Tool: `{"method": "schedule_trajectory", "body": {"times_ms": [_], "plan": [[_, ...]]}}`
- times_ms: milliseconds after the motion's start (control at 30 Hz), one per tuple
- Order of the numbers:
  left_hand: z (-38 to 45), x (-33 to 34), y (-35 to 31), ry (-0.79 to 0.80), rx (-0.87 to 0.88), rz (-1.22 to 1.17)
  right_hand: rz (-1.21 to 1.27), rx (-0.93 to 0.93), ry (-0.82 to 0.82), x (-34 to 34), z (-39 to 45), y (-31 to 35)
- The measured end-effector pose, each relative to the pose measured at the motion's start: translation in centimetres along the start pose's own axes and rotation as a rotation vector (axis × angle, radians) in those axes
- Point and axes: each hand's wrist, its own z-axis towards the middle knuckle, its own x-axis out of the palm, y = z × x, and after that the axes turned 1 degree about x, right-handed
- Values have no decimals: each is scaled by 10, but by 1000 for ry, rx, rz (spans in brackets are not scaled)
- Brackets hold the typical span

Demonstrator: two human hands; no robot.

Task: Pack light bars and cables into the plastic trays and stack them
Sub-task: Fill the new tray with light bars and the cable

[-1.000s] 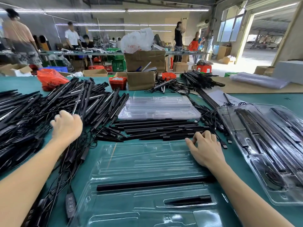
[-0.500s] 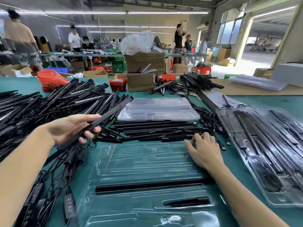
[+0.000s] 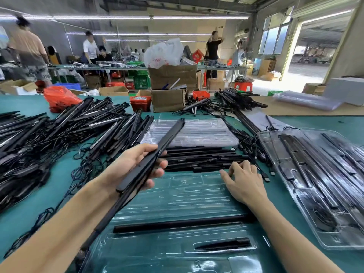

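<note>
A clear plastic tray (image 3: 177,196) lies on the green table in front of me. One black light bar (image 3: 177,223) lies across its middle slot, and a small black piece (image 3: 224,245) sits in a lower pocket. My left hand (image 3: 136,164) grips a long black light bar (image 3: 157,152), held slanted above the tray's left part. My right hand (image 3: 244,180) rests with spread fingers on the tray's far right edge, beside a row of loose black bars (image 3: 199,158).
A big heap of black light bars and cables (image 3: 59,134) fills the left of the table. A stack of empty clear trays (image 3: 197,133) lies behind the row. Packed trays (image 3: 315,184) sit at the right. Cardboard boxes (image 3: 169,99) and people stand at the back.
My left hand lifted a light bar out of the left heap and carried it rightward over the tray. My right hand stayed on the tray's far edge.
</note>
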Motion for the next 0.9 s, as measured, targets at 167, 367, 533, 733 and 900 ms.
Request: {"method": "schedule_trajectory", "body": {"times_ms": [167,367,533,733,900], "plan": [[1,28,-4,190,240,-161,-5,-4,0,0,0,-1],[19,57,1,-20,344,190,-11,-10,-3,-1,0,-1],[29,61,17,-82,189,91,9,-11,4,-2,3,-2],[27,55,17,-90,155,143,80,20,-104,-14,2,0],[28,50,14,-172,215,281,600,-14,-87,-50,0,21]]}}
